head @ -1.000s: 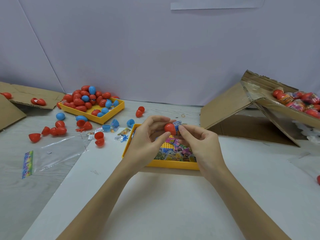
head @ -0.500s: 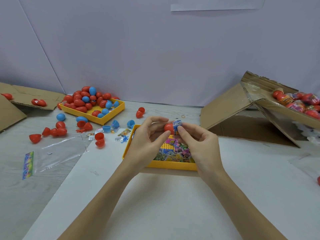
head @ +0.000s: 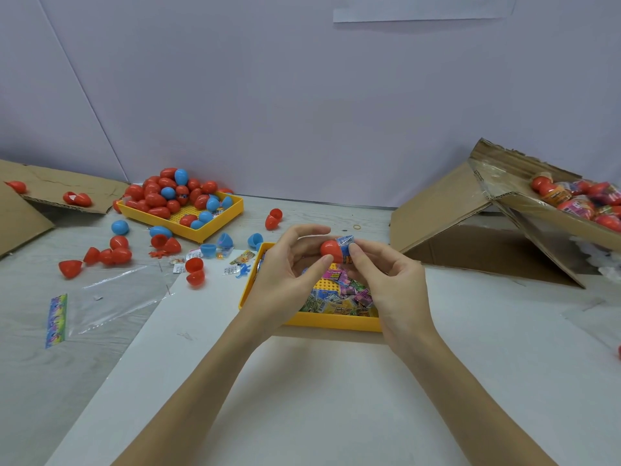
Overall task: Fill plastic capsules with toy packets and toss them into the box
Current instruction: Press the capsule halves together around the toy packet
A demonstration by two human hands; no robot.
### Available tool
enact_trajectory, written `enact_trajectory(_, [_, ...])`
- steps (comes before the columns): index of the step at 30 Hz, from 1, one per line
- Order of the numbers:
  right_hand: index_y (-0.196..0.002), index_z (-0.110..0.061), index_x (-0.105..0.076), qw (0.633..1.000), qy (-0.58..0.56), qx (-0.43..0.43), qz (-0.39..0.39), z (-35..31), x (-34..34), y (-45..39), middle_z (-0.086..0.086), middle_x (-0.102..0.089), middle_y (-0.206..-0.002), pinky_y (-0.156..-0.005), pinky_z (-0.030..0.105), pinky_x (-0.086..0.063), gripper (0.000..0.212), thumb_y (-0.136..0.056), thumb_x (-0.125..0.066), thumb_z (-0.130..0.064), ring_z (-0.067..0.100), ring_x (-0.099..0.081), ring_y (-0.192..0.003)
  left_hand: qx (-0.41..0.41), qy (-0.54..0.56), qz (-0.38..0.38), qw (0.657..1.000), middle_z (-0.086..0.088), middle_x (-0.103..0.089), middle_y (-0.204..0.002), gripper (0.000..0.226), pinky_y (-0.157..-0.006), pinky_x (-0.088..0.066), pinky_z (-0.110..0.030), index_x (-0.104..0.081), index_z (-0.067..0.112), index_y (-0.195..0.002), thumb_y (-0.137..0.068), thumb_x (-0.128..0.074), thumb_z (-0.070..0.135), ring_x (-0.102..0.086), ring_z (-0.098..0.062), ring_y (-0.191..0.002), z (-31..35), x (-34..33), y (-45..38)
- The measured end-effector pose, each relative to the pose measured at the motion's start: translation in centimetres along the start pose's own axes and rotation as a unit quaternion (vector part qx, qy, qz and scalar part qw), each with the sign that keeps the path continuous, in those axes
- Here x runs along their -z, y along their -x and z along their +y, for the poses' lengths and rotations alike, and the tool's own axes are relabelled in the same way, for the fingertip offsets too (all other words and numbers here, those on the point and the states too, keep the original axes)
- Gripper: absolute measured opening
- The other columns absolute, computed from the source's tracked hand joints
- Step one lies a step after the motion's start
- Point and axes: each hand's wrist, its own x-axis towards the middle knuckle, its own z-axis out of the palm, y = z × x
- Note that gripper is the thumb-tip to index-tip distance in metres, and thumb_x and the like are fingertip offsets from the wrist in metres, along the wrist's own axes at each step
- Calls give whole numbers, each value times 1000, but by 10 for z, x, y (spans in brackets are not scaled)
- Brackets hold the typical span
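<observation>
Watching head view: I saw my left hand (head: pixel 285 280) pinch the red capsule (head: pixel 331 249) above the packet tray (head: pixel 332 322).
Right hand (head: pixel 389 280): gripped the blue packet (head: pixel 346 245), stuffing it in.
Next: I judged closing, then tossing toward the box (head: pixel 544 216).

Left hand (head: pixel 285 274) holds red capsule (head: pixel 331 248); right hand (head: pixel 389 280) pinches toy packet (head: pixel 346 248).

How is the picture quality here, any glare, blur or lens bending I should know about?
Head view: even, soft light with faint shadows under the near yellow tray; glare on the clear bag at left; wide-angle bending at the edges; the red capsule between both hands is fairly sharp, the packet print unreadable.
</observation>
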Motion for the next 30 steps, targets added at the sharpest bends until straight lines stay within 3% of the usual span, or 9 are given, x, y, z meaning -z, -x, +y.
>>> enact_trajectory(3, [-113, -13, -77, 1000, 3, -4, -5, -1, 0, 0, 3, -80, -101, -84, 40, -63, 21, -95, -72, -23, 23, -77, -97, -5, -2, -4, 1000, 5, -73, -119, 38, -93, -57, -24, -59, 19, -130, -95, -69, 9, -69, -8, -113, 0, 0, 0])
enact_trajectory(7, [-113, -13, -77, 999, 19, 5, -30, -2, -1, 1, 1, -80, -98, -74, 25, -62, 21, -95, -73, -22, 18, -77, -94, -17, 3, 5, 1000, 8, -73, -118, 36, -93, -56, -22, -61, 16, -128, -94, -70, 9, -69, -7, -113, -1, 0, 0])
enact_trajectory(11, [-112, -17, -76, 999, 11, -7, -37, -4, -2, 2, 0, -80, -96, -70, 23, -61, 20, -93, -75, -22, 18, -78, -90, -45, -6, 18, 999, 5, -74, -116, 31, -93, -55, -21, -67, 11, -124, -94, -71, 9, -69, -10, -113, -3, 0, -1])
enact_trajectory(14, [-109, -13, -76, 994, -66, -67, -53, -8, 0, 1, 3, -80, -98, -73, 22, -61, 19, -92, -75, -20, 17, -77, -92, -57, 0, 18, 998, 8, -75, -115, 36, -93, -56, -22, -69, 14, -126, -90, -75, 14, -70, -12, -111, -2, -1, 0])
enact_trajectory(18, [-111, -4, -75, 936, -231, -231, -130, -17, -1, 0, 12, -76, -107, -78, 24, -60, 23, -93, -71, -17, 19, -74, -96, -90, -23, 39, 995, 12, -75, -112, 38, -91, -55, -20, -70, 24, -124, -87, -78, 18, -71, -13, -108, 0, -3, 1])
enact_trajectory(21, [-118, -3, -71, 890, -297, -312, -149, -22, -3, 0, 16, -74, -112, -76, 29, -62, 38, -86, -76, -24, 24, -75, -95, -108, -33, 43, 993, 8, -74, -112, 40, -90, -54, -20, -70, 25, -127, -87, -76, 23, -70, -16, -105, 0, -1, 0])
enact_trajectory(25, [-108, -5, -77, 876, -307, -330, -171, -24, -4, 1, 15, -75, -105, -71, 32, -62, 29, -84, -76, -22, 26, -76, -90, -113, -36, 42, 992, 10, -74, -109, 47, -89, -53, -18, -67, 27, -131, -84, -75, 31, -70, -14, -102, 2, -2, 1])
enact_trajectory(30, [-108, -2, -74, 857, -336, -346, -182, -25, -2, 0, 18, -74, -109, -73, 34, -62, 30, -84, -79, -18, 30, -75, -98, -99, 13, 43, 994, 9, -76, -110, 33, -87, -53, -17, -74, 26, -119, -86, -73, 28, -71, -14, -103, 0, -1, -1])
